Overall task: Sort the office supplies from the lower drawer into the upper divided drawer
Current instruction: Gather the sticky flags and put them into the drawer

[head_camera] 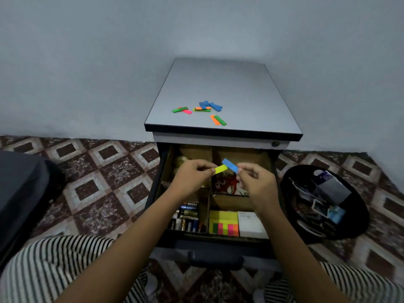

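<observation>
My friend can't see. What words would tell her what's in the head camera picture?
Two hands hold paper strips over an open divided drawer: the left hand pinches a yellow strip, the right hand a blue strip. The drawer holds batteries and sticky notes, and more coloured strips lie on the cabinet top.

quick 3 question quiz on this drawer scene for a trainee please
1. True or false: the left hand pinches the blue paper strip.
2. Which front compartment of the open divided drawer holds the cylindrical batteries? A left, B right
3. Fill in: loose coloured paper strips lie on the grey cabinet ___.
Key: 1 false, it pinches the yellow paper strip, the right hand the blue; 2 A; 3 top.
</observation>
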Demonstrator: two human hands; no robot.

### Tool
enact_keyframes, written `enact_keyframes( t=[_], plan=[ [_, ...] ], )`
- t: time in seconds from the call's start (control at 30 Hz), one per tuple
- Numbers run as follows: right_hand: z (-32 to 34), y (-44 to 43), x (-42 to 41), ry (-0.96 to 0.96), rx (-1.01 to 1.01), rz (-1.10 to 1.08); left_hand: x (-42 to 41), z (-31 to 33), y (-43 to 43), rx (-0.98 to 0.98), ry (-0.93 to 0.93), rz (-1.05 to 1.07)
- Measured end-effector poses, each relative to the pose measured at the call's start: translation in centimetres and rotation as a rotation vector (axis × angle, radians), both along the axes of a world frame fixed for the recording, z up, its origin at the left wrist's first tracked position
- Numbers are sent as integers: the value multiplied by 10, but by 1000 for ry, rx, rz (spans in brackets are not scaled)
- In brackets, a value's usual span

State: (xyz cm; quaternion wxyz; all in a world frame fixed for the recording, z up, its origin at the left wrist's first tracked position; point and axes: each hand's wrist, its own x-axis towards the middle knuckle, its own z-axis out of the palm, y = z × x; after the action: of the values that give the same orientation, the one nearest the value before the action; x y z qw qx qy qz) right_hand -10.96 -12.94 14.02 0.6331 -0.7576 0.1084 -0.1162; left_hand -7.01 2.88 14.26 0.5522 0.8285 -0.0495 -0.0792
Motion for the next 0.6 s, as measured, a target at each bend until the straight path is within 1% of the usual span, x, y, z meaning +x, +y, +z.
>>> enact_keyframes(
  t=[0.1,0.2,0.3,0.4,0.53,0.6],
  plan=[
    [-19,-7,-24,80,-48,45,-19,-17,2,66,72,-60],
    [-36,-17,-35,250,-62,86,-30,-30,4,178,52,-66],
    [-49,-22,-36,360,-136,111,-38,-41,6,154,84,-12],
    [-53,-18,-31,414,-238,169,-42,-50,7,29,133,46],
    [-55,-8,-18,493,-319,233,-46,-49,8,-255,251,136],
    [-58,-1,-12,530,-359,267,-46,-49,9,-360,300,191]
  ],
)
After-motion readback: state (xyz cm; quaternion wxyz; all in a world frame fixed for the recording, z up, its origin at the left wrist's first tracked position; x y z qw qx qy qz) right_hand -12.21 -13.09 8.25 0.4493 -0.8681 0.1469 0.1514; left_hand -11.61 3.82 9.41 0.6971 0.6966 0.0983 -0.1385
